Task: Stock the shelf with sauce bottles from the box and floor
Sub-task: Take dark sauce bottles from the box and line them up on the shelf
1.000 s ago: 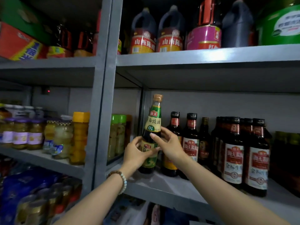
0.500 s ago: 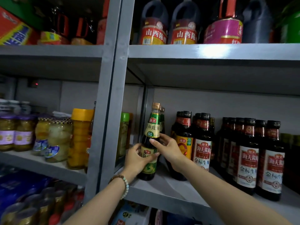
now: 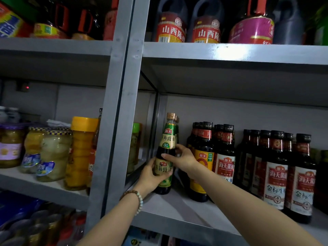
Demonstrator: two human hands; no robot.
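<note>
Head view: left grip point(image 3: 150, 176) wraps the dark glass, green-labelled sauce bottle point(image 3: 167, 139) low and right grip point(image 3: 183, 158) clasps just above, steadying it upright on the grey metal shelf point(image 3: 177, 210), likely fronting its twin bottle point(image 3: 177, 129) behind.

The green-labelled bottle point(image 3: 168, 139) reads 海天 and 0; dark bottles point(image 3: 224, 166) 海天酱油; top-shelf jugs point(image 3: 171, 31) 山西陈.
</note>
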